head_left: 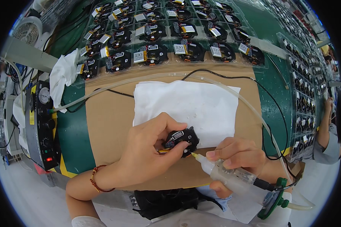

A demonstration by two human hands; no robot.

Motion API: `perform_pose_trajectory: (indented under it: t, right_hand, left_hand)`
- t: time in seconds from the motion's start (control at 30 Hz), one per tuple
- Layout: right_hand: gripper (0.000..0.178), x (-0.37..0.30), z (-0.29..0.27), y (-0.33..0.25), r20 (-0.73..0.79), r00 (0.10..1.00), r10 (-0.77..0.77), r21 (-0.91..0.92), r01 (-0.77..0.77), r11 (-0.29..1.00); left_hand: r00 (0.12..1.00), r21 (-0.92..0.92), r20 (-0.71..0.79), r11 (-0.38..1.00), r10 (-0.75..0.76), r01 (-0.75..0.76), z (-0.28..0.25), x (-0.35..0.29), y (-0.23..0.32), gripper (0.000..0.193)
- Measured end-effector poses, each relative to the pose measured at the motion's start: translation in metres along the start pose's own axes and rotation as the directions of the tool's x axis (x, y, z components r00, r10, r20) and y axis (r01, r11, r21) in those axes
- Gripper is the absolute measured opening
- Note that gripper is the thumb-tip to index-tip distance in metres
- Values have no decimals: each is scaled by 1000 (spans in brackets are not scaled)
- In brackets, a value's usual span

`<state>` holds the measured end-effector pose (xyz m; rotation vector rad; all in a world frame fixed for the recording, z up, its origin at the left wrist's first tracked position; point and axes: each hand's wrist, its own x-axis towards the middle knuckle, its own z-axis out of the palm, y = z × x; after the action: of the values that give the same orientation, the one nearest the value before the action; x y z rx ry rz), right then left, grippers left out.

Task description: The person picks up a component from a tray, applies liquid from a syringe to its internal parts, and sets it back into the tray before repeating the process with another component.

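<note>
Between the thumb and fingers of my left hand [149, 145] is a round black electronic module [185, 138], held above the near edge of a white cloth [185, 106]. My right hand [238, 153] grips a translucent glue-dispensing syringe [235, 179], tilted with its tip toward the module. The yellowish nozzle [194, 154] meets or nearly meets the module's lower edge; I cannot tell which. A green cap [274, 200] closes the syringe's back end, where a clear hose [299, 206] joins it. Part of the module is hidden by my left thumb and fingers.
Clear trays [155, 64] of similar modules with silver battery packs span the far side; more trays [301, 102] stand at right. A black dispenser box [41, 125] with a gauge sits left. Hose and black cable [271, 100] cross the brown board [110, 132]. Another person's arm [324, 125] shows far right.
</note>
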<state>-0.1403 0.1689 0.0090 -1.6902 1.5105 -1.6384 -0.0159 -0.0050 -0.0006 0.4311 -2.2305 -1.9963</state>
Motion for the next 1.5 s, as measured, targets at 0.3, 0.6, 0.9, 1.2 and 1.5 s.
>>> perform_pose_trajectory:
  t: [0.3,0.6,0.9,1.2,1.5]
  right_hand:
    - [50,1,4,7,19,1000,-12,54,10,998]
    - [49,0,0,1,10,1000,-11,18,11,1000]
    - [48,-2,1,3,0,999,-34,2,34,999]
    - [55,2,-3,12,-336,902,-271,-87,257,963]
    - [49,6,-6,11,-496,859,-130,-119,81,990]
  left_hand:
    - [1000,24,-16,1000,-17,17,-5,-3,-1,23]
    - [1000,20,9,1000,-6,6,-2,-2,-1,23]
    - [1000,19,10,1000,-19,18,-2,-2,1,23]
    - [998,-127,52,991,-33,39,-5,1,0,26]
    - [948,-75,317,997,18,6,-20,-3,37,60]
